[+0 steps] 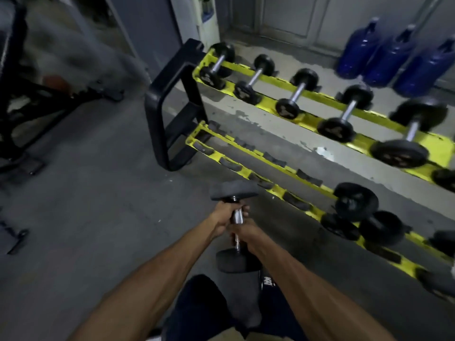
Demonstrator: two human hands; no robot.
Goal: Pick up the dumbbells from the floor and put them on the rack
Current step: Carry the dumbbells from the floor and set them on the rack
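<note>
Left hand (pixel 222 217) and right hand (pixel 250 233) around dumbbell (pixel 238 217); markings on racked dumbbells (pixel 286 109) blurred

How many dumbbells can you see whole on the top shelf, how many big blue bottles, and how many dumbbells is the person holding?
Top-shelf dumbbells: 5
Blue bottles: 3
Held dumbbell: 1
Total: 9
</note>
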